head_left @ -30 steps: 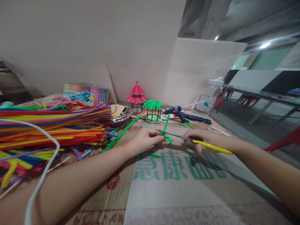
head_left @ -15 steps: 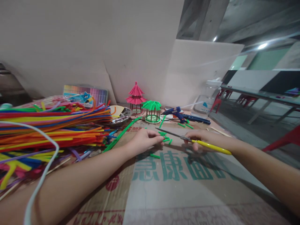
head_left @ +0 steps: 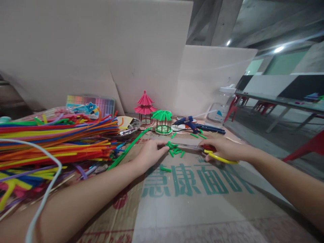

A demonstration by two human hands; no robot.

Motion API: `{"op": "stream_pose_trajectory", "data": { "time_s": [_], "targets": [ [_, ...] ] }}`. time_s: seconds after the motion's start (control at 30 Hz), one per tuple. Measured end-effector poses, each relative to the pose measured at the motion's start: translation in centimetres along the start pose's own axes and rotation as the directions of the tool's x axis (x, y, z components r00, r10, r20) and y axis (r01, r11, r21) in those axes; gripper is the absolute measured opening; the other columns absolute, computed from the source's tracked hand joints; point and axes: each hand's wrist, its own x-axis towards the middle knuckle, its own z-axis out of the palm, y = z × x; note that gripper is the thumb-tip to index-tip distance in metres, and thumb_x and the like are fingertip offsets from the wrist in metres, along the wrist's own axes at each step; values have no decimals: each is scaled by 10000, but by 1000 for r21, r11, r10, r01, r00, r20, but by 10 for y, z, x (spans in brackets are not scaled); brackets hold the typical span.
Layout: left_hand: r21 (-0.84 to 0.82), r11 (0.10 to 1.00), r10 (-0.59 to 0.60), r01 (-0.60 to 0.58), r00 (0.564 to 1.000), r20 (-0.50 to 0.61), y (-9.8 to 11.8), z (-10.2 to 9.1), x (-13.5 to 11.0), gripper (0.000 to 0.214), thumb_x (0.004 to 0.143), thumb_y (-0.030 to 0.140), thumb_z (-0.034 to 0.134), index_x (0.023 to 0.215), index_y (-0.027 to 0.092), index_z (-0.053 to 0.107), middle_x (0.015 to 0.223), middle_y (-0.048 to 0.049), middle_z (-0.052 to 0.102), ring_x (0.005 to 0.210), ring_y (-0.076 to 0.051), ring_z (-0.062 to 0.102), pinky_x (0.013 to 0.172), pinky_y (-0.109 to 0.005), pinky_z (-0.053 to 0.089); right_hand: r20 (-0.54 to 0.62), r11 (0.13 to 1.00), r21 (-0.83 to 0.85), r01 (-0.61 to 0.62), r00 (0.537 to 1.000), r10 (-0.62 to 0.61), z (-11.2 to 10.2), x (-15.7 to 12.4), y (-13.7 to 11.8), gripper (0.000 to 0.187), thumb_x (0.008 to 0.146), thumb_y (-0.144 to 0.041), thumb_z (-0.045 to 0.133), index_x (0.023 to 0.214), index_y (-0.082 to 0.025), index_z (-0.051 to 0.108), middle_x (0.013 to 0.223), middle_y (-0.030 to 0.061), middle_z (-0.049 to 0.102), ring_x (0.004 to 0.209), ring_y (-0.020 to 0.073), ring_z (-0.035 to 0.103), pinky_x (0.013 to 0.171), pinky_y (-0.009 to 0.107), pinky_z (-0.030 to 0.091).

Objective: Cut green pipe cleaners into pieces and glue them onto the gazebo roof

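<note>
My left hand (head_left: 152,152) is closed, thumb and fingers pinched on a green pipe cleaner (head_left: 169,144), of which only a short end shows. My right hand (head_left: 225,147) grips a pair of scissors (head_left: 221,158) by its yellow handles. The blades point left, close to my left fingertips; whether they touch the pipe cleaner I cannot tell. Just below the blades lies a small heap of short green cut pieces (head_left: 177,152). Nearer to me, a few more green bits (head_left: 165,169) rest on the cardboard sheet (head_left: 167,209).
Behind the hands stand a green-roofed pavilion model (head_left: 163,123) and a pink one (head_left: 145,104). A blue glue gun (head_left: 189,123) and a clear jug (head_left: 220,108) are at the back right. Bundled colourful pipe cleaners (head_left: 58,131) fill the left, crossed by a white cable (head_left: 54,179).
The scissors have turned in my right hand, their blades now more level. More green pieces lie in the heap. A longer green piece behind the blades no longer shows; a short one lies there.
</note>
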Motion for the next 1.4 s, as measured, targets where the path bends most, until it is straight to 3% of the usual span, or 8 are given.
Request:
{"op": "stream_pose_trajectory", "data": {
  "time_s": [0.27,0.37,0.47,0.83,1.0,1.1,1.23,1.4],
  "targets": [
    [-49,999,-5,3,999,-39,-6,4,3,307,830,238,539,1073,155,707,895,-42,740,752,-171,640,683,-243,465,40,995,-49,81,996,-79,-14,-3,-13,397,830,-462,545,1167,-282,654,1093,73,674,990,278,601,801,353,448],
    [-60,998,-18,15,999,-45,-2,3,2,302,823,229,559,1071,151,712,994,-51,738,843,-183,649,748,-247,475,-89,998,-60,-3,996,-2,-18,16,-28,385,903,-451,424,1101,-234,671,925,66,713,758,214,633,660,297,442],
    [-65,997,-34,28,996,-83,-3,1,3,375,832,254,562,1180,157,662,940,-39,734,809,-177,641,721,-249,474,-201,987,-148,67,975,-96,-12,48,-41,345,923,-332,402,1116,-225,667,1037,69,717,860,210,649,724,286,440],
    [-283,959,-28,-10,991,-130,-23,5,15,311,825,291,589,1059,110,683,1023,-100,705,915,-201,641,814,-290,486,-246,948,-291,128,948,-204,22,116,-50,228,862,-184,489,930,-137,702,876,139,716,842,230,646,708,279,391],
    [-361,931,-69,50,997,-39,-14,2,11,332,796,302,621,1054,111,706,1040,-112,717,877,-220,657,794,-327,503,-420,986,-161,50,900,-115,27,98,-61,254,887,-167,444,1067,-175,623,866,75,718,757,173,645,650,240,401],
    [-357,933,-65,48,997,-35,-11,1,8,375,790,323,642,1106,130,703,1060,-103,721,893,-228,659,811,-336,502,-510,981,137,134,859,-46,32,81,-75,195,890,-208,461,981,-194,633,883,40,721,760,148,655,679,232,447],
    [-376,926,-52,41,998,-19,-10,1,7,404,774,319,665,1132,134,694,1073,-105,721,916,-231,657,800,-324,503,-510,728,639,247,845,160,42,69,-90,133,797,-310,605,807,-187,655,797,30,717,747,170,665,704,273,495],
    [-376,926,-37,41,999,19,-13,5,8,301,782,305,647,1008,121,721,960,-95,737,822,-198,662,738,-295,504,-424,563,793,233,874,237,50,64,-93,134,720,-282,651,801,-176,642,764,21,692,716,164,646,695,295,510]
  ]
}}
